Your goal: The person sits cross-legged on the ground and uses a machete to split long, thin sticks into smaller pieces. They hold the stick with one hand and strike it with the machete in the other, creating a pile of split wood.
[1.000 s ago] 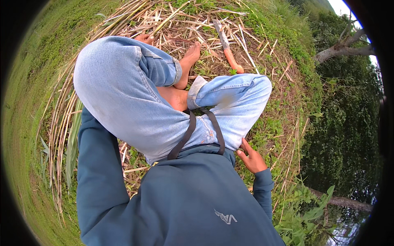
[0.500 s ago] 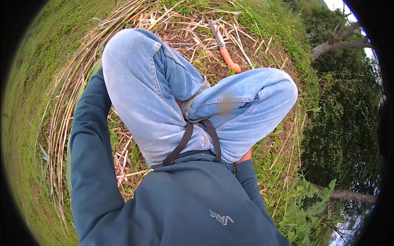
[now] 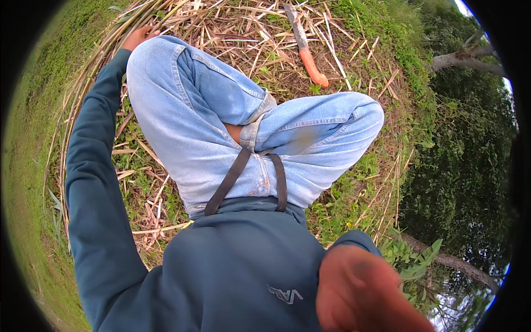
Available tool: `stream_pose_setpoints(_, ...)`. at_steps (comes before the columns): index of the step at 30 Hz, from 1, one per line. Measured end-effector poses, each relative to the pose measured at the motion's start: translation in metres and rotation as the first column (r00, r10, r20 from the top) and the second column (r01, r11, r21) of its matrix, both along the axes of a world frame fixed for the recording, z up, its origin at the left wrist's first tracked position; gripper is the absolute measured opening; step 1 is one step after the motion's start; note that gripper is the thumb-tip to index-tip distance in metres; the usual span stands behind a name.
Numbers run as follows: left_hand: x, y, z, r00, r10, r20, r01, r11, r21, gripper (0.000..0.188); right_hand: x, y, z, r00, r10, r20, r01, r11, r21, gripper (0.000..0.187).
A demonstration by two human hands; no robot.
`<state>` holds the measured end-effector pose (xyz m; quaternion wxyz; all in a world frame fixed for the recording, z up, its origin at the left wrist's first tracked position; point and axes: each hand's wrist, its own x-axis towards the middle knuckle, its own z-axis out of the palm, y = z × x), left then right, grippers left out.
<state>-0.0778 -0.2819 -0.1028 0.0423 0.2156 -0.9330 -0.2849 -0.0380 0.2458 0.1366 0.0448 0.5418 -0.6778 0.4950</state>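
"What's nearest?"

"The right hand [image 3: 362, 293], blurred at the lower right of the frame. I can't tell whether its fingers are closed or loose."

"And past the crossed legs in jeans [image 3: 166, 105]?"

"The left hand [image 3: 138, 39], upper left, just beyond the knee, at the long stalks [image 3: 105, 48] curving along that side. Its fingers meet them, but I can't tell if they grasp."

"So which step is this?"

"Reaching for the stalks, I'd judge — drawing one out would call for the fingers wrapped firmly round it."

"Anything farther off?"

"An orange-handled knife [image 3: 302, 45], upper middle, lying untouched among dry strips [image 3: 232, 39] — then trees [image 3: 459, 144] at the right."
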Motion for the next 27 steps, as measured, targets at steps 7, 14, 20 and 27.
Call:
stream_pose_setpoints(7,-0.019,0.032,0.013,0.991,-0.080,-0.109,0.096,0.984,0.148,0.052,-0.044,0.088,-0.099,0.937,-0.349,0.028,0.218,0.643,0.734,0.043)
stream_pose_setpoints(14,-0.040,0.024,0.011,1.000,-0.014,0.008,0.009,0.883,0.469,0.045,-0.077,0.136,-0.116,0.402,-0.915,-0.024,0.854,0.365,0.371,0.043)
stream_pose_setpoints(20,-0.057,0.044,0.029,0.999,0.041,0.035,-0.052,0.875,0.481,0.044,-0.102,0.143,-0.144,0.585,-0.668,-0.461,0.791,0.343,0.507,0.056)
stream_pose_setpoints(27,-0.050,0.022,-0.020,0.927,-0.373,0.041,0.366,0.923,0.120,0.041,-0.163,0.175,-0.081,0.237,-0.937,0.255,0.881,0.318,0.351,0.043)
